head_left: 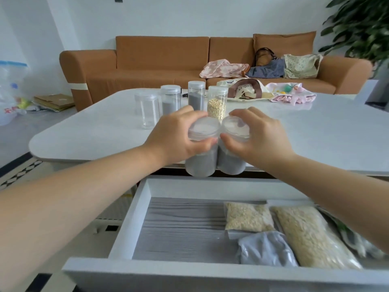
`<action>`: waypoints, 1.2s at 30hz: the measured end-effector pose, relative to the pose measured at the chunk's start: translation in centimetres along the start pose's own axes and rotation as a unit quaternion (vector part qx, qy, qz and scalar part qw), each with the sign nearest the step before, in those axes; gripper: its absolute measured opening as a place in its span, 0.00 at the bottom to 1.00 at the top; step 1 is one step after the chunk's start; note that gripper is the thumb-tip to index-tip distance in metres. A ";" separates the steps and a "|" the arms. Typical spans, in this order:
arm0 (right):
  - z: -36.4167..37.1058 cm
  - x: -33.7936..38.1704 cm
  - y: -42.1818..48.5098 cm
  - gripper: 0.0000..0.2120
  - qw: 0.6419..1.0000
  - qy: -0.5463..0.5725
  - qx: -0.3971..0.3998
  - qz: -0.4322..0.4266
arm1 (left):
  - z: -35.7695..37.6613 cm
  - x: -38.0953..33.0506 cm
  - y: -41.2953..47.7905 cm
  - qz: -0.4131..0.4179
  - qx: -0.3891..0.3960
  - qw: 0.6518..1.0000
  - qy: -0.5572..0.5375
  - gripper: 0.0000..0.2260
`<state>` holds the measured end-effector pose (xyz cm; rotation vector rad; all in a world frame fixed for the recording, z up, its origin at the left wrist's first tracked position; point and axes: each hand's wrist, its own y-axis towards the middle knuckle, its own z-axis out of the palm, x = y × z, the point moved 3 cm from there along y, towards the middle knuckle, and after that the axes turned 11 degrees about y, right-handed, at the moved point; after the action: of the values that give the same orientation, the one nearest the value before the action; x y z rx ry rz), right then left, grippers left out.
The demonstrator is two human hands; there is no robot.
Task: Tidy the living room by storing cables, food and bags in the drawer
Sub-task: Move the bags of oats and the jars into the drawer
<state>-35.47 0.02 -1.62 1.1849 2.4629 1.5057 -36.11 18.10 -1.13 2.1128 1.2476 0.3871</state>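
Above the open drawer [134,218], left grip [175,137] curled round left grey-powder jar [201,164], right grip [262,139] curled round right jar [231,164], jars touching.

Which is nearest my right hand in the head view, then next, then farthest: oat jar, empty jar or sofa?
From the right hand, gripping the right grey jar:
1. Oat jar: on the table, just beyond the hand, slightly left.
2. Empty jar: on the table, farther left, past the left hand gripping the left grey jar.
3. Sofa: behind the table.
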 end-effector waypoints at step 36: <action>10.7 0.1 -8.7 0.37 0.925 -0.072 0.367 0.064 | 5.2 4.2 -10.4 -0.169 0.333 0.916 0.148 0.24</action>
<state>-36.56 6.03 -14.03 1.4827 2.9709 0.4380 -38.10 23.31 -12.22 2.3598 2.1236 0.1301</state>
